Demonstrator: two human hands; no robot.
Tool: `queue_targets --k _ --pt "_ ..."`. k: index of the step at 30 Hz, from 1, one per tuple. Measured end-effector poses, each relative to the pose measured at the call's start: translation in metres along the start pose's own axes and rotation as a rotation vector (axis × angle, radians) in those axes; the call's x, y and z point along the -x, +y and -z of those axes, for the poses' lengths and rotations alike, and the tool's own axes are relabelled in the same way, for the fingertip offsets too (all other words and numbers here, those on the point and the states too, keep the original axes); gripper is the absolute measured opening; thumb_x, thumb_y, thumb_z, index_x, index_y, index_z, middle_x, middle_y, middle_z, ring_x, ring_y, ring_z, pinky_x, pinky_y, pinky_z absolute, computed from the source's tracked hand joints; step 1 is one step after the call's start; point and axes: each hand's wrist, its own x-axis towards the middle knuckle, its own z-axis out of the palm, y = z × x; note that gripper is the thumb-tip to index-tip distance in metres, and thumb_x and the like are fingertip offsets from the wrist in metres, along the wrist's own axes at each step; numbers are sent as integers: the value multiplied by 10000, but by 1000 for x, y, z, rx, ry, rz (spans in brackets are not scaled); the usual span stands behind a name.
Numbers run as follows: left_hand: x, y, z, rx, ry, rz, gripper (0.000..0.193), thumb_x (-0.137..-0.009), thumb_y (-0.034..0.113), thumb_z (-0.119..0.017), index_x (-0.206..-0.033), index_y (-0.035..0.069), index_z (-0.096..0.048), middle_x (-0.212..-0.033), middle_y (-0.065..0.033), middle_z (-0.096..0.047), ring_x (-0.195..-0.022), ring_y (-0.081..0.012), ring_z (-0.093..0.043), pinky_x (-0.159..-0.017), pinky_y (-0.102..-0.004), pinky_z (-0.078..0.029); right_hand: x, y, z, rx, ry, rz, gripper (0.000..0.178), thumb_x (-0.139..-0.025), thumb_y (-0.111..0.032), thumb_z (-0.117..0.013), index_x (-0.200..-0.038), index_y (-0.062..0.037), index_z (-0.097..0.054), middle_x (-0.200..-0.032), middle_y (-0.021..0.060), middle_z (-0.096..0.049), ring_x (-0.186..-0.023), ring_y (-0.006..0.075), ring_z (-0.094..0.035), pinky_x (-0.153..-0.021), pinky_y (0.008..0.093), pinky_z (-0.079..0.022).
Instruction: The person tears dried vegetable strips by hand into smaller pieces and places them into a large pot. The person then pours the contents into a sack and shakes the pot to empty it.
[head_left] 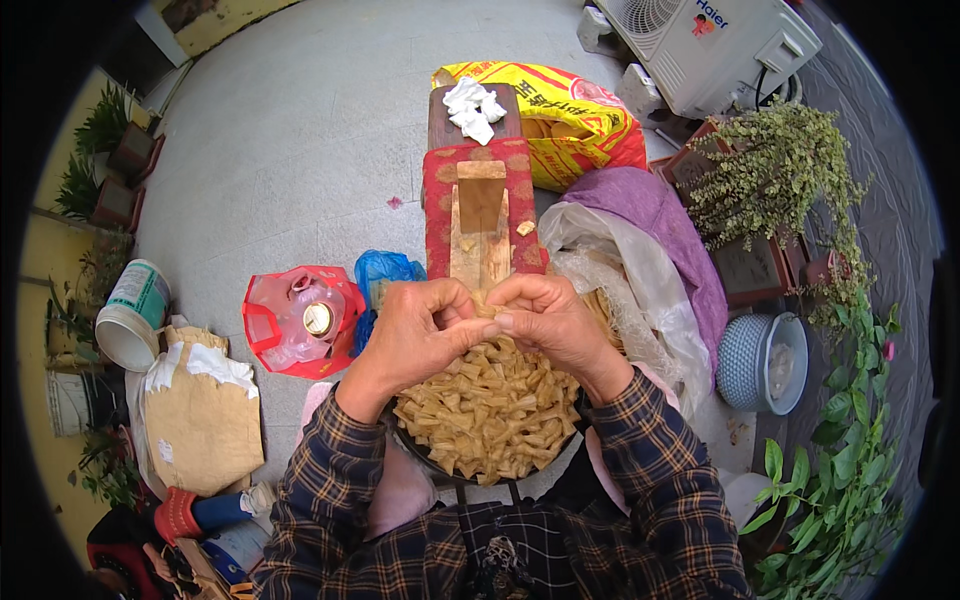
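My left hand (pixel 425 325) and my right hand (pixel 555 318) meet at the middle, thumbs and forefingers pinched together. Between their fingertips is a small tan folded piece (pixel 484 303), mostly covered by the fingers. Just below them, a dark round pan (pixel 408 445) rests at my lap, heaped with many similar tan folded pieces (pixel 485 410). Beyond my fingers, a wooden stand with an upright block (pixel 482 200) sits on a bench covered in red patterned cloth (pixel 437 215). A small tan scrap (pixel 526 228) lies beside the block.
White crumpled tissue (pixel 473 108) lies on the bench's far end. To the right are a yellow-and-red sack (pixel 570 110), a purple sack (pixel 665 225) with clear plastic and a blue basket (pixel 745 362). A red plastic bag (pixel 265 335) and cardboard (pixel 205 420) lie left.
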Motion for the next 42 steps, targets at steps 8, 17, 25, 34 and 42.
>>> queue_targets --k 8,17,25,34,42 --pt "1 -9 4 939 -262 269 229 -800 121 -636 -628 47 -504 -490 28 -434 -382 -47 -411 -354 -175 -296 3 -12 4 53 -16 54 159 -821 -115 -629 -927 -10 -573 -640 -63 -523 -516 -10 -406 -457 147 -283" --pt "6 -6 18 551 -172 161 264 -813 211 -622 -658 32 -505 -530 -4 -473 -409 -78 -451 -395 -174 -347 17 -22 23 446 151 135 107 -804 -94 -645 -738 -15 -616 -600 -74 -503 -546 0 -403 -486 169 -311" --pt "3 4 -7 -459 -184 -170 251 -827 265 -582 -916 34 -540 -734 -153 -547 -693 -333 -546 -617 -386 -441 10 -11 2 733 107 165 128 -782 -102 -640 -725 9 -612 -562 0 -524 -550 50 -458 -494 228 -379" --pt "-21 -25 9 -304 -103 -54 182 -857 227 -569 -842 47 -547 -603 -111 -514 -539 -255 -497 -515 -342 -396 -13 -11 15 896 293 264 158 -789 -132 -580 -718 8 -601 -568 132 -556 -491 198 -532 -491 313 -415" --pt "-47 -35 6 -459 184 56 186 -811 268 -596 -878 94 -608 -710 -150 -619 -691 -351 -601 -572 -434 -447 -59 8 25 1251 546 293 147 -770 -150 -593 -720 -13 -617 -659 204 -593 -622 348 -602 -570 421 -464"
